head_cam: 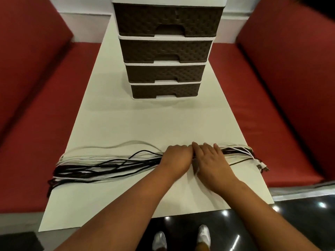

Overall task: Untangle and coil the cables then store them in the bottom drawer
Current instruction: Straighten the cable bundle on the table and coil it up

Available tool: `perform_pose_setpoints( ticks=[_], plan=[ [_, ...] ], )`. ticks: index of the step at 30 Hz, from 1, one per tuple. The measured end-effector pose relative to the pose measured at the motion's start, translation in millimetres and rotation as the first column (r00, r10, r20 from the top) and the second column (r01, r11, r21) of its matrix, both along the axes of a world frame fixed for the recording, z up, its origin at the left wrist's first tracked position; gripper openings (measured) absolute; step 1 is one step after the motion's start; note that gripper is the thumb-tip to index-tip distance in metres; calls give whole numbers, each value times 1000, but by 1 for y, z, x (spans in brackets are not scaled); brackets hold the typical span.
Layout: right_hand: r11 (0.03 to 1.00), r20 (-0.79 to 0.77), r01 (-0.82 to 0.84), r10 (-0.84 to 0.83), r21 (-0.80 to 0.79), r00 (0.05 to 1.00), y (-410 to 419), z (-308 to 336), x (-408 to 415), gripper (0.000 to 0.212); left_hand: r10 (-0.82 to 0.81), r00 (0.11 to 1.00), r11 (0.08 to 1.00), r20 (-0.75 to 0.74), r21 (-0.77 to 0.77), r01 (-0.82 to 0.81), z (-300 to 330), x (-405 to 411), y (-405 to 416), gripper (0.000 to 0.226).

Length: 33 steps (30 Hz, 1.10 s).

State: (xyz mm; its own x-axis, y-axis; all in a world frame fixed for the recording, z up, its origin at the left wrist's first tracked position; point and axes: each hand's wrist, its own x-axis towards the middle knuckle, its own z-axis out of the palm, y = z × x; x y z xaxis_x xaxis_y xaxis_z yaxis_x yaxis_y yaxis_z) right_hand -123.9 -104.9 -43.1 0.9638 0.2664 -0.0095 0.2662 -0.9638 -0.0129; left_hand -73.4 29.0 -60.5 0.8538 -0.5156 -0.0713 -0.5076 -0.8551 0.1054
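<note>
Fingers of the left hand [176, 157] curl over the cables [108, 164], tips hidden; the right hand [211, 158] lies on them beside it, fingers loosely bent, whether gripping I cannot tell. The bundle stretches across the worktop [154, 124], its ends hanging over both edges, well in front of the closed bottom drawer [165, 90].

bare forearms [126, 205], no sleeves; white shoes [204, 234]
</note>
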Motion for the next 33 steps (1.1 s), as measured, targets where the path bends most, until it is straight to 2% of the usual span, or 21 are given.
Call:
perform_pose_setpoints(
  ticks=[4,8,10,13,21,24,27,30,31,33],
  plan=[
    [995,137,0,-14,102,991,-1,-8,16,24,6,1000,997,-4,-73,-6,-2,0,3,15],
    [990,17,-78,77,118,997,-6,-2,24,11,-52,999,990,15,-129,53,-1,-3,10,12],
    [994,-69,-68,74,81,995,-10,4,25,15,-50,996,987,75,-146,61,0,-6,26,14],
    [996,-129,-64,72,65,989,-18,15,22,22,-71,986,994,154,-74,83,3,-14,61,22],
    [990,-158,-109,122,91,980,-33,11,15,27,139,967,978,212,124,-168,14,-42,169,41],
    [985,-133,-120,137,126,982,-34,7,19,25,263,936,949,235,112,-295,26,-52,197,42],
    [984,-96,-133,145,121,985,-35,5,22,22,340,910,915,237,141,-379,29,-60,225,40],
    [981,-111,-125,141,146,984,-30,4,21,23,344,927,906,149,207,-369,22,-66,236,18],
    [985,-117,-115,130,125,985,-29,6,21,26,346,931,909,117,202,-364,19,-67,237,11],
    [995,-141,-91,83,-48,987,-23,12,25,43,331,940,924,85,173,-341,15,-67,243,8]
  ],
)
